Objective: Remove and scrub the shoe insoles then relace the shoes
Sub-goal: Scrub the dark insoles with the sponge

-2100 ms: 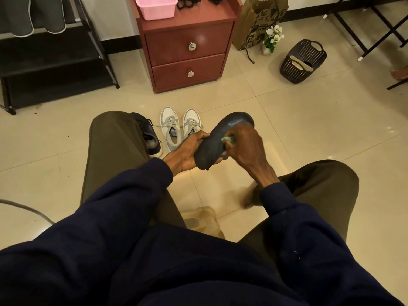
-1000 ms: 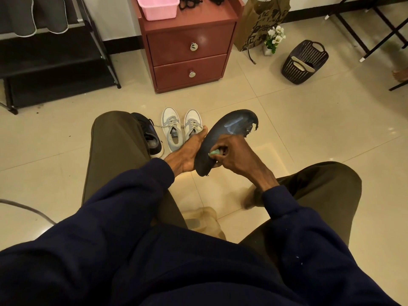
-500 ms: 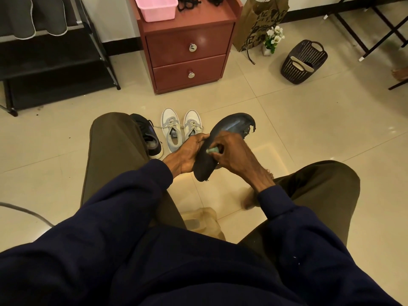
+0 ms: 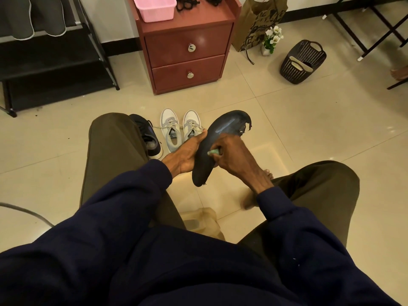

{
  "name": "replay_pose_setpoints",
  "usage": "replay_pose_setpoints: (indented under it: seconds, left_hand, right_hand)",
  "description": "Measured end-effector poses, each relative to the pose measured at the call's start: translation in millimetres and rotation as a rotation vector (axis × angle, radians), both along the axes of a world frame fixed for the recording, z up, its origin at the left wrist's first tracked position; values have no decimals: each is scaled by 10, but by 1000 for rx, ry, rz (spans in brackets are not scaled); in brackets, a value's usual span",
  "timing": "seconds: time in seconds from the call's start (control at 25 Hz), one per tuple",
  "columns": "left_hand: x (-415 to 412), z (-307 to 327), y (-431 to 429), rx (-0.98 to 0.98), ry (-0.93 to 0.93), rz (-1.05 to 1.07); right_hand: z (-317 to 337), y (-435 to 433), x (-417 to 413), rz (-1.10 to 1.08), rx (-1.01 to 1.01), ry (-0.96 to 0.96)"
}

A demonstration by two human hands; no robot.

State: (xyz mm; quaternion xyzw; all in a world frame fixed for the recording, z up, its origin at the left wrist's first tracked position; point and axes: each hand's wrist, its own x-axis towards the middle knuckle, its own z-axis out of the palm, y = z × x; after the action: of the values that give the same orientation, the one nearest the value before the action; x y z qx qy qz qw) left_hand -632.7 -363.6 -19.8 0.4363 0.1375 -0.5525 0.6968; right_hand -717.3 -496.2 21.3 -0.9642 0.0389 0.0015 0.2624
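insole (image 4: 223, 129): I see it dark and frayed at the toe, held tilted in the air in front of the red cabinet (image 4: 187, 51).
left hand (image 4: 187, 153): it grips the insole's edge.
right hand (image 4: 234, 155): fingers closed on a small green scrubber (image 4: 213, 152), which touches the insole.
white shoes (image 4: 178, 129): on the floor, in front of the cabinet.

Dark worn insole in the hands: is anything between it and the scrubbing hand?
Only the small green scrubbing tool gripped by the right hand, pressed on the dark worn insole. The left hand holds its edge; nothing else intervenes.
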Motion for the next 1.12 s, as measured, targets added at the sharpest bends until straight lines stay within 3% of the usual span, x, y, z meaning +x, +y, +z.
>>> replay_pose_setpoints:
  seconds: [0.16,0.32,0.56,0.76,0.84,1.0,1.12]
  left_hand:
    - [-16,32,10,-62,25,-42]
    - [-13,71,-13,-66,12,-29]
    - [-36,76,28,-73,6,-67]
    - [-37,60,-1,14,-23,-29]
    - [-49,66,5,23,-22,-35]
    - [-88,159,14,-61,6,-88]
    - [-102,179,-2,0,-9,-84]
  right_hand:
    - [-39,-227,19,-259,-38,-127]
    - [-54,-17,-39,51,73,17]
    - [-140,-325,41,-301,-31,-164]
    - [-75,43,-5,73,63,-27]
    - [-85,15,25,24,43,-68]
    - [-153,-304,47,-335,-30,-183]
    - [-130,-129,35,-160,58,-142]
